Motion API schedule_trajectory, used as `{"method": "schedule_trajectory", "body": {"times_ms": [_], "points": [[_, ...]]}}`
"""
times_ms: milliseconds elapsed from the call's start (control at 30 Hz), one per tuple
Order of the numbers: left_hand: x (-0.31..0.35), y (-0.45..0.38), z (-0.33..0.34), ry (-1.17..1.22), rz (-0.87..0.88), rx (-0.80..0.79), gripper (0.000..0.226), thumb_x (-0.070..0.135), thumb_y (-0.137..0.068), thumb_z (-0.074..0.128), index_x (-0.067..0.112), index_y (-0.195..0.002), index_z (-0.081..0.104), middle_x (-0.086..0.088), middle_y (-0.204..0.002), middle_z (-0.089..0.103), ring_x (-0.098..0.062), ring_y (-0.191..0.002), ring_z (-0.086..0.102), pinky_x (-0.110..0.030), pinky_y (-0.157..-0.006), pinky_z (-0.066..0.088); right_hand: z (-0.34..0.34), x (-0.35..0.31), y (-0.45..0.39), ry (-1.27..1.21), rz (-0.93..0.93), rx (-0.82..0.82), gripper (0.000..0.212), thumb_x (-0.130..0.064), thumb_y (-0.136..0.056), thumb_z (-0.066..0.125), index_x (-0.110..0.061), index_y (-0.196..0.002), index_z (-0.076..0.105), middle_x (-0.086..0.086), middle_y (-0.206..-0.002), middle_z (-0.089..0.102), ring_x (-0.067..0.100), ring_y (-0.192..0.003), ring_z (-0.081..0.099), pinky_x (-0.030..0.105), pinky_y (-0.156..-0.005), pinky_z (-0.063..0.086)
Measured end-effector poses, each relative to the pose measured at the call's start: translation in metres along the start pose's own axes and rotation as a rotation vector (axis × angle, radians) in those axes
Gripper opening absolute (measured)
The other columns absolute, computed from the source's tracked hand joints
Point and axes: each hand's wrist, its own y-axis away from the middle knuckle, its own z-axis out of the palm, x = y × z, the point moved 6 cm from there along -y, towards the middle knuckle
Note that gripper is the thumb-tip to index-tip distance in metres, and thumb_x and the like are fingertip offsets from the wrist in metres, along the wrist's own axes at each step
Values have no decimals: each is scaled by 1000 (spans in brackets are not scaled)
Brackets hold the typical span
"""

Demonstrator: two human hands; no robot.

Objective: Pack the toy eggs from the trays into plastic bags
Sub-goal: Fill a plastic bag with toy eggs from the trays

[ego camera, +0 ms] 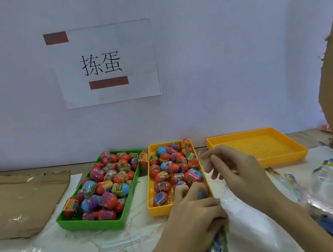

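Eggs fill the middle yellow tray. Your left hand grips one at its near corner plus the bag; right hand hovers relaxed. Spread the bag mouth first.

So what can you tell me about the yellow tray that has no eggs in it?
The empty yellow tray looks like plastic. It is shallow and rectangular, with low walls and a floor full of small holes. It lies flat on the table at the back right, near the wall, right of the egg-filled yellow tray. Nothing lies in it, and neither hand touches it.
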Motion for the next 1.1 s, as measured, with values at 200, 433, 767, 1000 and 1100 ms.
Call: {"method": "schedule_trajectory", "body": {"times_ms": [200,433,767,1000,1100], "points": [[-23,4,-26,348,-352,246,12,41,-104,59,38,-106,71,24,-103,60,-1,-106,47,-17,-86,41,-19,-8,-2,-155,67,-76,24,-24,-108,50,-19,-109,74,-1,-93,76,17,-88,73,35,-75,57],[-68,18,-64,723,-636,591,12,29,-100,63,30,-103,74,4,-70,63,-13,-56,49,-22,-52,40,-22,-1,5,-209,175,-346,46,-53,-88,75,-51,-131,59,-15,-123,73,7,-115,68,32,-97,57],[-81,28,-61,741,-723,658,14,25,-102,61,32,-104,74,-8,-74,64,-28,-65,56,-38,-57,47,-9,-4,6,-180,149,-300,56,-35,-85,81,-43,-136,57,-18,-115,72,10,-105,72,28,-89,58],[-78,26,-71,661,-669,634,19,25,-105,56,35,-112,70,-4,-67,55,-13,-55,42,-32,-50,37,-2,-2,5,-309,203,-35,19,-7,-97,68,-20,-110,75,0,-84,77,20,-67,71,28,-61,57],[-71,21,-75,596,-606,530,26,26,-109,50,43,-124,63,8,-86,62,-12,-68,55,-28,-60,47,0,4,5,-372,247,46,16,-5,-98,67,-17,-105,75,3,-82,75,25,-65,73,29,-58,58]]}}
